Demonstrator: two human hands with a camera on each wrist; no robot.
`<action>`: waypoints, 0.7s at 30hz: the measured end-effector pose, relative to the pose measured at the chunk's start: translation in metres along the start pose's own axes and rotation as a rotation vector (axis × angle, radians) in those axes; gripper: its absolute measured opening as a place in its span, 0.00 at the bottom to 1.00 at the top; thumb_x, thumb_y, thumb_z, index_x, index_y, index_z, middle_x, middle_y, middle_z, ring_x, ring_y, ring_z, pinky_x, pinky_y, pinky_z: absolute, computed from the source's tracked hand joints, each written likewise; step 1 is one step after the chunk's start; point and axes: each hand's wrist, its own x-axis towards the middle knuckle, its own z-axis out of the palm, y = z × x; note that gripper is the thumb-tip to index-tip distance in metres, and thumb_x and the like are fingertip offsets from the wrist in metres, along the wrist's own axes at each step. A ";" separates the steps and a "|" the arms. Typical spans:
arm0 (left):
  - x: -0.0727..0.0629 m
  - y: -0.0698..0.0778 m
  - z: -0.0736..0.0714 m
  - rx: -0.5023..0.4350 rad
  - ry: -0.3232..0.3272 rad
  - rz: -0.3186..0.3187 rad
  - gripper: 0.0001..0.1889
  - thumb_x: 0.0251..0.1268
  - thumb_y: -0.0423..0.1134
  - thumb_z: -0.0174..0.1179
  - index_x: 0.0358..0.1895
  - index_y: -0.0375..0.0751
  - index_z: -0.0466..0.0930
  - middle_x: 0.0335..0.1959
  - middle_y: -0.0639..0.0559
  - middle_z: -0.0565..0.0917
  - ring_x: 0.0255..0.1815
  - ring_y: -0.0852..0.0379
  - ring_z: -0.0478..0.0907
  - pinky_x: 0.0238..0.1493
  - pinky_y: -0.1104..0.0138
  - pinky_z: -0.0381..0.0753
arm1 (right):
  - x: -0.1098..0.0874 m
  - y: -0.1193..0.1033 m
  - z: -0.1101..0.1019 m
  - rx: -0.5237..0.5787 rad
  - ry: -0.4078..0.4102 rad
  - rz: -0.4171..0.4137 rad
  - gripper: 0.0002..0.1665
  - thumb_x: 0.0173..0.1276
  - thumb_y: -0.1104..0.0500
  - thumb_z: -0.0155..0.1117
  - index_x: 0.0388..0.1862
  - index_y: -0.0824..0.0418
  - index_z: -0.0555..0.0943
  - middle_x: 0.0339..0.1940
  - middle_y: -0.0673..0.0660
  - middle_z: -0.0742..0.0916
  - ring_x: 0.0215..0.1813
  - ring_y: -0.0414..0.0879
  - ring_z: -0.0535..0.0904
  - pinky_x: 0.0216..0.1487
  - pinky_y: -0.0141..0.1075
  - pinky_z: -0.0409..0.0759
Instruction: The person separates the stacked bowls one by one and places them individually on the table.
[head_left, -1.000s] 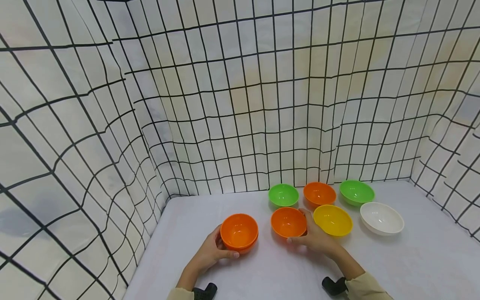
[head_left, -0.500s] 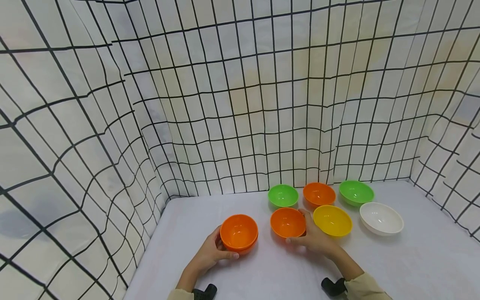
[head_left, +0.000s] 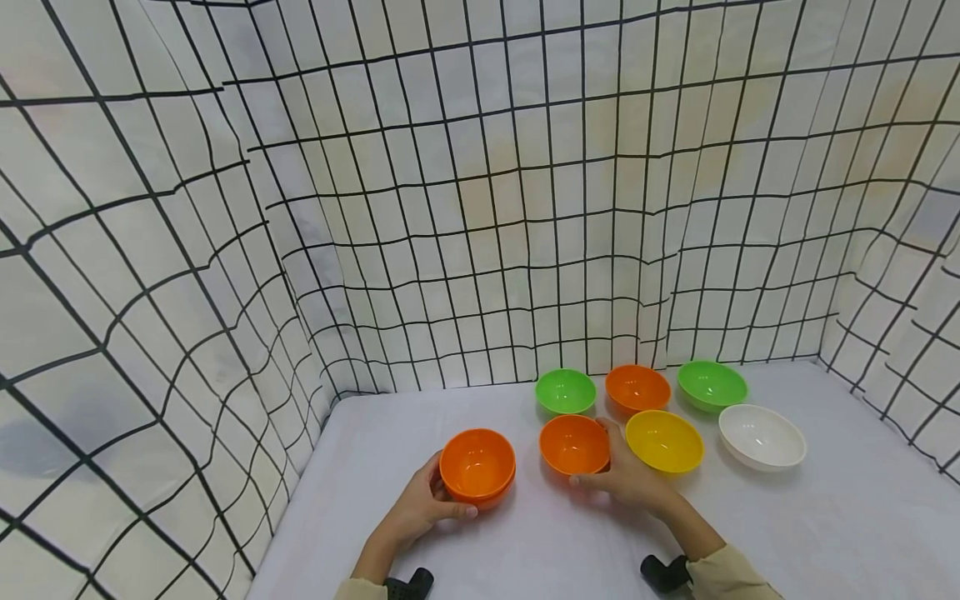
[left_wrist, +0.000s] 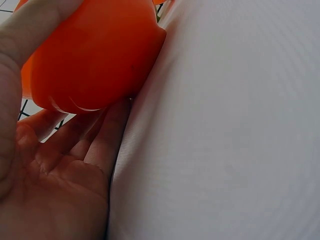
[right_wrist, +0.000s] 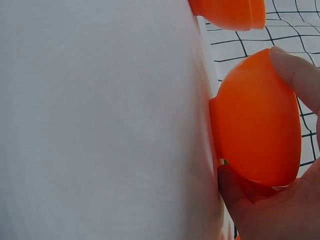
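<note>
Two nested orange bowls (head_left: 477, 465) stand on the white table, and my left hand (head_left: 415, 505) grips them from the left. Its thumb lies along the near side, with the fingers round the far left. The left wrist view shows the outer orange wall (left_wrist: 95, 55) between thumb and fingers, its foot at the cloth. To the right, a single orange bowl (head_left: 573, 445) stands upright in the grip of my right hand (head_left: 636, 477). In the right wrist view, thumb and fingers span the side of this orange bowl (right_wrist: 260, 120); its foot meets the tabletop.
Behind and right of my right hand stand a yellow bowl (head_left: 665, 442), a white bowl (head_left: 763, 437), another orange bowl (head_left: 638, 389) and two green bowls, one left (head_left: 566, 392) and one right (head_left: 713, 385). A white wall with a black grid (head_left: 480, 200) encloses the table (head_left: 360, 450).
</note>
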 end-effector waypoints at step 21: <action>0.000 0.001 -0.001 0.001 -0.007 -0.014 0.54 0.46 0.43 0.83 0.79 0.50 0.60 0.77 0.49 0.70 0.77 0.44 0.67 0.79 0.49 0.65 | 0.001 -0.008 0.001 -0.042 0.062 -0.067 0.74 0.56 0.43 0.81 0.84 0.57 0.38 0.84 0.64 0.54 0.81 0.65 0.58 0.77 0.64 0.67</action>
